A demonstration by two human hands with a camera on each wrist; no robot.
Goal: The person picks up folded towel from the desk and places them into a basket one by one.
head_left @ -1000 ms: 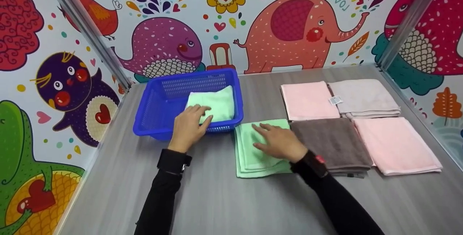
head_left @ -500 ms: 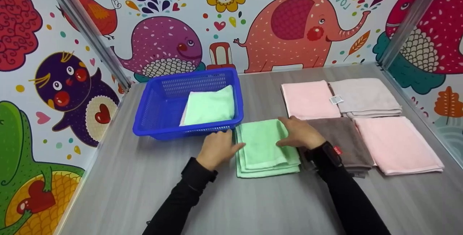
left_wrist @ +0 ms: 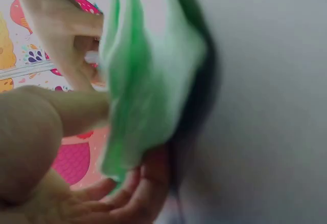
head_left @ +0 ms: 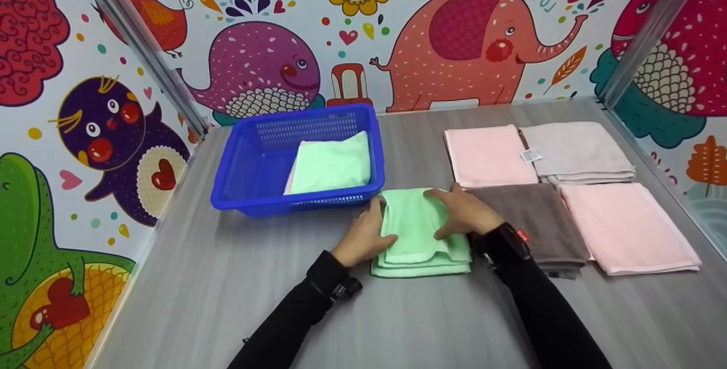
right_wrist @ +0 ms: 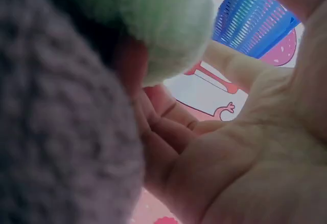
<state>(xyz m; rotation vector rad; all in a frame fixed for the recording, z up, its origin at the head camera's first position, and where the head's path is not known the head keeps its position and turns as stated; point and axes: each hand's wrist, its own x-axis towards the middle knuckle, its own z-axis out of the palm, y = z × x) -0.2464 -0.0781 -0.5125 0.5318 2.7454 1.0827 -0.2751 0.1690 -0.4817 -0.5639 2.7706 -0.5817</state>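
A folded green towel [head_left: 413, 230] lies on the grey table between my two hands. My left hand [head_left: 363, 235] grips its left edge; in the left wrist view the fingers [left_wrist: 148, 183] reach beneath the lifted, creased cloth while the thumb bears on the upper side. From the right, my right hand [head_left: 468, 214] holds the opposite edge, thumb on top. In the right wrist view its fingers [right_wrist: 158, 132] go under the green cloth, close beside the brown towel [head_left: 528, 218]. The fingertips under the towel are hidden.
A blue plastic basket [head_left: 295, 205] stands behind and left, with a pale green folded towel [head_left: 332, 164] in its right part. Right of the hands lie pink towels [head_left: 627, 227] and a light grey one [head_left: 579, 150]. Printed wall panels [head_left: 375, 34] border the table.
My left hand has left the basket, come right and taken the green towel's left edge. My right hand has shifted from the towel's top to its right edge.
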